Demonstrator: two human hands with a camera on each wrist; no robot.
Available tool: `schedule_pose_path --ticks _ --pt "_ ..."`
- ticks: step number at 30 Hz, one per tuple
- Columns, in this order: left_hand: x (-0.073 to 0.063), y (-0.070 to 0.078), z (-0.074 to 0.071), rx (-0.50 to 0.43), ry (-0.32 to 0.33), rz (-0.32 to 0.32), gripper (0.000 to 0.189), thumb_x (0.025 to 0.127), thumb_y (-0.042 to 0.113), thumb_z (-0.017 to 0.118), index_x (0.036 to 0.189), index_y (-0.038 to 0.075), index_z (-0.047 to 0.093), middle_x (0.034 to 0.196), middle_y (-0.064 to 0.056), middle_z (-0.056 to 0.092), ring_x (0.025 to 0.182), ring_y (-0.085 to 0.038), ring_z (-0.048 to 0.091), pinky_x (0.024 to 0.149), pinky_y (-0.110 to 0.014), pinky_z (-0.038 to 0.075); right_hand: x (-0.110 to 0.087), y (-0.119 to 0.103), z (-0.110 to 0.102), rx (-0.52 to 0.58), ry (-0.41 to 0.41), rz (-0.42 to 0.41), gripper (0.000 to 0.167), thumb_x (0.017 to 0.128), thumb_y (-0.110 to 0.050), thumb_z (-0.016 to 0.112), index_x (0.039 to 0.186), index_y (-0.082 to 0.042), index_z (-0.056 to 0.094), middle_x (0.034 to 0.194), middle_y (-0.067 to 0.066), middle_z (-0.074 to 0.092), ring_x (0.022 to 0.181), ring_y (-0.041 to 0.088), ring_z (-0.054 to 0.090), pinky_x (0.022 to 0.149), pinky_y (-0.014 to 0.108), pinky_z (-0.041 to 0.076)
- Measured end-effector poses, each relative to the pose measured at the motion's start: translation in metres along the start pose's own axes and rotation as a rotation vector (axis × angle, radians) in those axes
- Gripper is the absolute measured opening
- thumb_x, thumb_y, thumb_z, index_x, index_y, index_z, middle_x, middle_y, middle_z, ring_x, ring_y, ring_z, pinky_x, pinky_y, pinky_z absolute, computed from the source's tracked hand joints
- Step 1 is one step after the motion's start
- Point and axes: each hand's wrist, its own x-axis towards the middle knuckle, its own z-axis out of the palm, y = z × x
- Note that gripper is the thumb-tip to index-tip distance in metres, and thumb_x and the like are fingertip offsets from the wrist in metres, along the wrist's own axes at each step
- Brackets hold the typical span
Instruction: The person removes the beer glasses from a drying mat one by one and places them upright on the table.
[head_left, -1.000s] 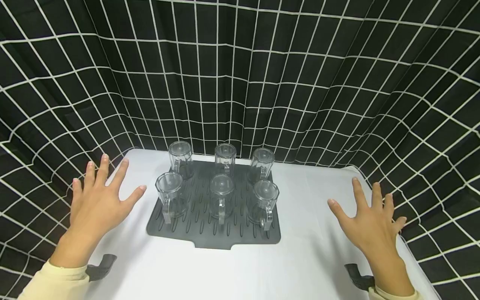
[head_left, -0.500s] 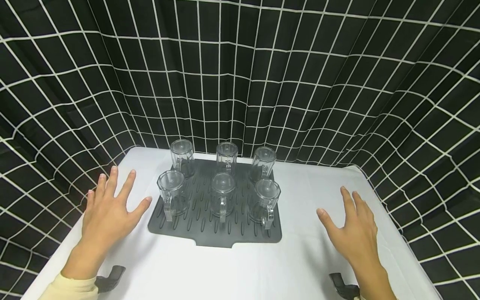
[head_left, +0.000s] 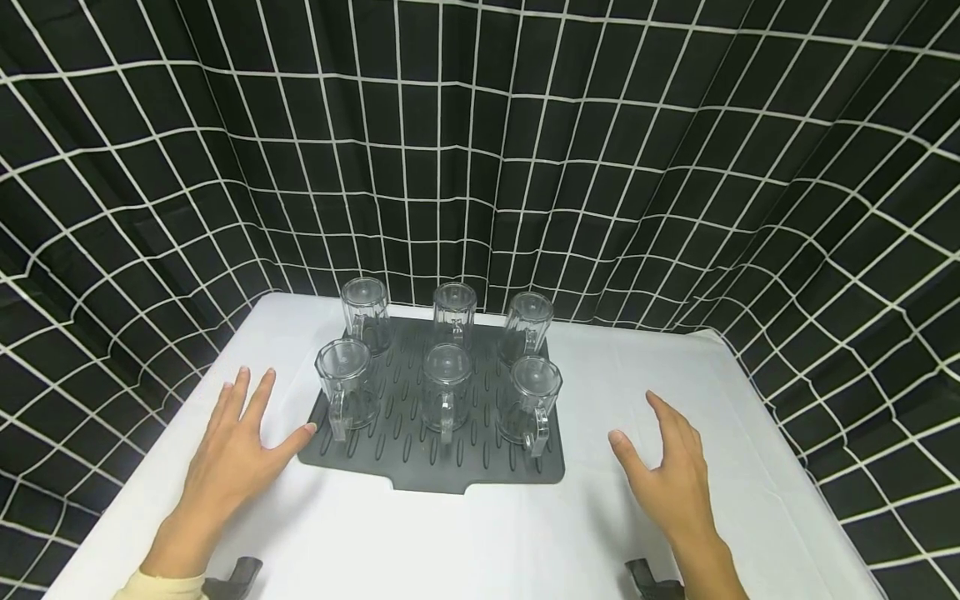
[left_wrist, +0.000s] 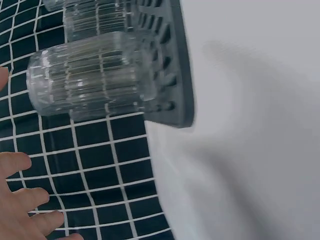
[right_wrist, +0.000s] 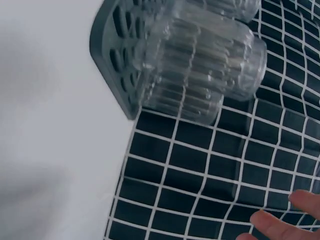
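Note:
Several clear glass mugs stand upside down in two rows on a dark grey drying mat (head_left: 427, 475). The front row has a left mug (head_left: 347, 387), a middle mug (head_left: 447, 383) and a right mug (head_left: 531, 392), their handles facing me. My left hand (head_left: 236, 462) hovers left of the mat, fingers spread, thumb tip overlapping the mat's left edge in the head view. Fingers of that hand (left_wrist: 25, 200) show in the left wrist view. My right hand (head_left: 671, 479) is held apart from the mat on its right, thumb and fingers parted. Both hands hold nothing.
Behind the front row are a back left mug (head_left: 366, 317), a back middle mug (head_left: 454, 312) and a back right mug (head_left: 527, 325). The mat lies on a white-covered table (head_left: 420, 550). A black curtain with white grid lines (head_left: 480, 167) surrounds the back and sides.
Both hands have moved inward and nearer to me, the left one rightward and the right one leftward. The right hand's fingers have drawn closer together. The mugs and mat stay in place.

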Motion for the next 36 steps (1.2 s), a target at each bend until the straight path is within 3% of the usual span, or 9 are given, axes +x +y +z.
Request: schedule_pose_path --ticks 8,18,27,36 --pt "-0.008 -0.008 0.017 -0.112 -0.064 -0.046 0.091 0.088 0.052 0.064 0.154 0.006 0.021 0.158 -0.022 0.004 0.141 -0.047 0.004 0.099 -0.076 0.017 -0.006 -0.004 0.012 0.043 -0.038 0.004 0.065 0.085 -0.028 0.074 0.141 -0.009 0.048 0.139 0.017 0.047 0.127 0.039 0.039 0.095 0.064 0.035" --pt "-0.010 -0.020 0.031 -0.263 -0.151 -0.091 0.096 0.083 0.045 0.073 0.152 0.003 0.021 0.156 -0.025 0.013 0.134 -0.055 0.019 0.098 -0.075 0.022 -0.008 -0.007 0.023 0.074 -0.079 0.023 0.060 0.089 -0.030 0.071 0.140 -0.010 0.048 0.135 0.014 0.051 0.125 0.038 0.042 0.094 0.063 0.035" --pt "-0.008 -0.030 0.048 -0.449 -0.207 -0.093 0.102 0.079 0.037 0.081 0.153 0.003 0.020 0.156 -0.025 0.011 0.137 -0.050 0.020 0.106 -0.059 0.030 -0.010 -0.009 0.030 0.111 -0.133 0.048 0.059 0.091 -0.032 0.068 0.141 -0.008 0.047 0.136 0.016 0.051 0.126 0.039 0.042 0.095 0.065 0.036" --pt "-0.009 -0.034 0.061 -0.443 -0.242 -0.131 0.106 0.078 0.039 0.080 0.153 0.000 0.015 0.155 -0.028 0.013 0.139 -0.046 0.019 0.107 -0.054 0.030 -0.013 -0.011 0.043 0.191 -0.168 0.082 0.056 0.093 -0.032 0.065 0.140 -0.006 0.047 0.135 0.020 0.051 0.123 0.042 0.045 0.096 0.065 0.038"
